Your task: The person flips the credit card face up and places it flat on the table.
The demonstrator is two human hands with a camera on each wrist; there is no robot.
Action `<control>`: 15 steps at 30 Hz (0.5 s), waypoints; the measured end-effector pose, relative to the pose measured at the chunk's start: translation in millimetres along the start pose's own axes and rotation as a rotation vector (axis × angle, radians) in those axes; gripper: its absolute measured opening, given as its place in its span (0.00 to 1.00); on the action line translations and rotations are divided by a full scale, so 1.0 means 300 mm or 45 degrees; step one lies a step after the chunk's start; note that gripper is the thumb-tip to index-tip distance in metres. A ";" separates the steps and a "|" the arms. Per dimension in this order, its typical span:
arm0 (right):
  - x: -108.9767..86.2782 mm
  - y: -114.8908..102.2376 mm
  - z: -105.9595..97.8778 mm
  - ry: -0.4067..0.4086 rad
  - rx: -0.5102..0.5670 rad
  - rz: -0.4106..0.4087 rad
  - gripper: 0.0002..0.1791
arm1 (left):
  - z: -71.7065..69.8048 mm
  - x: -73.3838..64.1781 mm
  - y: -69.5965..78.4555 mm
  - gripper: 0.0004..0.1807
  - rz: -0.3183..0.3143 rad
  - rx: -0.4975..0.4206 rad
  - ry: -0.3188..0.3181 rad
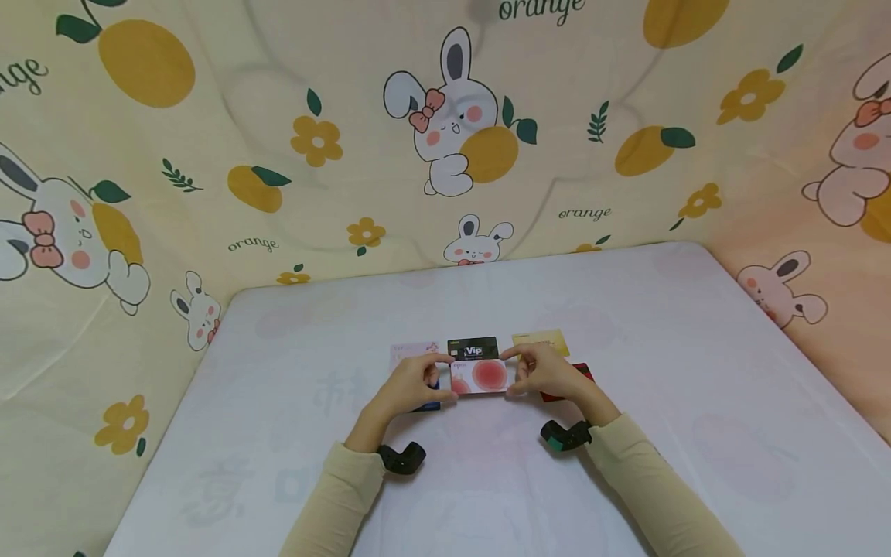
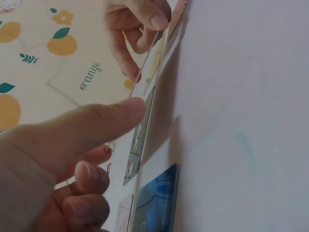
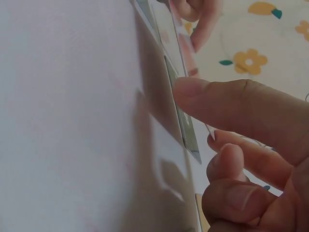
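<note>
A white card with red and pink circles (image 1: 479,377) is held between both hands, slightly above the table. My left hand (image 1: 411,384) pinches its left end with thumb and index finger. At the right end, my right hand (image 1: 548,373) does likewise. Both wrist views show this card nearly edge-on, with shadows below. Just behind it lies a black Vip card (image 1: 473,346). A pale pink card (image 1: 412,352) and a blue card (image 2: 157,203) lie by my left hand, the blue one partly hidden. Near my right hand are a gold card (image 1: 550,339) and a partly covered red card (image 1: 583,370).
All of this is on a white-covered table (image 1: 480,480) with faint markings. A patterned cloth (image 1: 557,85) with rabbits and oranges hangs behind and at the sides. Black wrist cameras (image 1: 404,459) sit on both wrists, close above the tabletop.
</note>
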State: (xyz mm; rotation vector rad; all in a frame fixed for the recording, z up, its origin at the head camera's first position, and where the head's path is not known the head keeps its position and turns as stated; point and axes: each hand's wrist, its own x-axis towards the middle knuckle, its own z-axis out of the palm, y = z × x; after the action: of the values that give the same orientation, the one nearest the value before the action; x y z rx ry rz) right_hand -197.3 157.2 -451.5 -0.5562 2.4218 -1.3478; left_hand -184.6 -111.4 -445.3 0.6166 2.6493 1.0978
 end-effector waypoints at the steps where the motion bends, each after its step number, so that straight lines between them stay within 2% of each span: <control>1: 0.001 -0.001 0.002 0.003 -0.005 0.007 0.31 | 0.001 0.000 0.001 0.31 -0.002 0.003 0.000; 15: -0.001 -0.006 0.018 -0.007 -0.049 0.084 0.31 | 0.006 -0.001 0.001 0.30 -0.076 0.041 -0.029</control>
State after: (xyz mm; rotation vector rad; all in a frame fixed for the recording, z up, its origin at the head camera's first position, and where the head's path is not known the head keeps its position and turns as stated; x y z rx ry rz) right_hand -194.3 152.6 -452.6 -0.4842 2.4441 -1.2742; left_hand -183.6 -110.1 -446.4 0.5485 2.6530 1.0273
